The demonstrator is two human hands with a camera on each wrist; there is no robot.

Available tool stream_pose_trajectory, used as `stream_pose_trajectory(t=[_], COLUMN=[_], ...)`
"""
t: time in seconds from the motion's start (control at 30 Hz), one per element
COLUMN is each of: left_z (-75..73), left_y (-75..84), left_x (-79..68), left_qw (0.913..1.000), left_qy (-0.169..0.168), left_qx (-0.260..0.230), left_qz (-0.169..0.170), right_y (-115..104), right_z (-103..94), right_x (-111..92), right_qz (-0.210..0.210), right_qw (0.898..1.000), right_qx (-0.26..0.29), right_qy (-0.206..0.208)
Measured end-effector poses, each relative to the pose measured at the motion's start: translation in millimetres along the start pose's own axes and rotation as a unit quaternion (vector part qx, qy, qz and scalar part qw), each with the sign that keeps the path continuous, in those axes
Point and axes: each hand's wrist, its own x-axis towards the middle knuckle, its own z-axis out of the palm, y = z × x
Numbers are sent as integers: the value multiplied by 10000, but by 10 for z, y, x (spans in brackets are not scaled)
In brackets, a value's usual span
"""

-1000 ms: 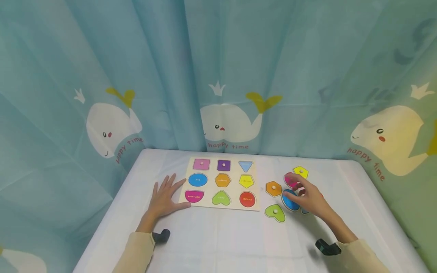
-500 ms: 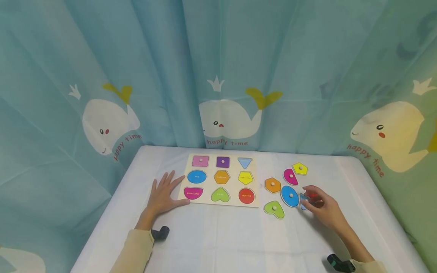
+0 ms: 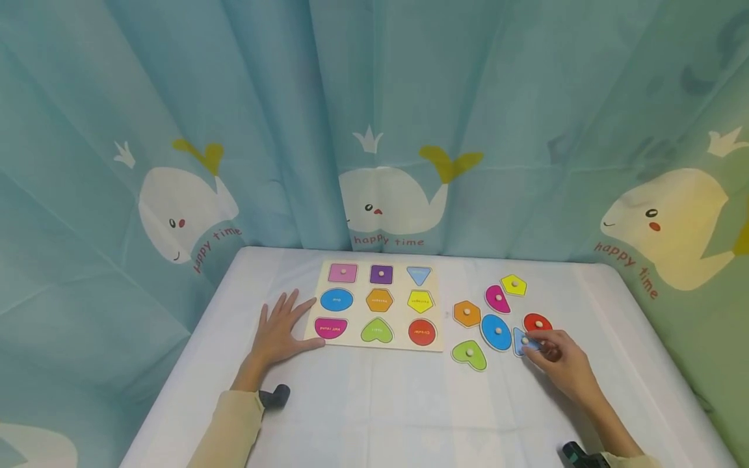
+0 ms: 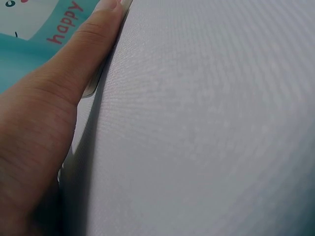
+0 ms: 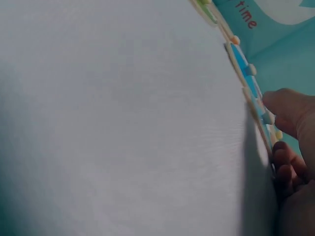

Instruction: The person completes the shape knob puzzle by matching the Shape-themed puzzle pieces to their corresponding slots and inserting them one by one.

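Note:
The puzzle board (image 3: 355, 312), cream with coloured shapes, lies on the table. My left hand (image 3: 279, 337) rests at its left edge with fingers spread; the thumb (image 4: 86, 42) lies along the edge in the left wrist view. My right hand (image 3: 564, 364) pinches the small knob of a light blue triangle puzzle piece (image 3: 518, 342) between thumb and index finger. The piece appears flat on the table. Touching or close around it are a blue oval piece (image 3: 492, 328) and a red round piece (image 3: 533, 321), partly behind the fingers.
Left of and beyond the right hand lie an orange hexagon piece (image 3: 462, 317), a green heart piece (image 3: 476, 359), a magenta half-round piece (image 3: 494, 294) and a yellow pentagon piece (image 3: 519, 289). A whale-print curtain (image 3: 374, 78) hangs behind the table.
My right hand has drawn back from above the oval and half-round pieces to the triangle piece, its fingertips closing on the knob. The red piece has come into view. My left hand stays put.

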Motion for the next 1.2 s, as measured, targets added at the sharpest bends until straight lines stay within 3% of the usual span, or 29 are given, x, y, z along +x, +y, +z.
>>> stream_pose_trajectory(t=[0.63,1.2], left_z=[-20,19], left_y=[0,-22], left_x=[46,18], left_qw=[10000,10000], left_qy=[61,-10], left_qx=[19,-20], left_qz=[73,26], right_y=[-26,-40], right_z=[120,150], right_x=[40,10], right_qz=[343,475], right_qw=[9976,9973], right_qx=[-375,-369], right_qy=[466,423])
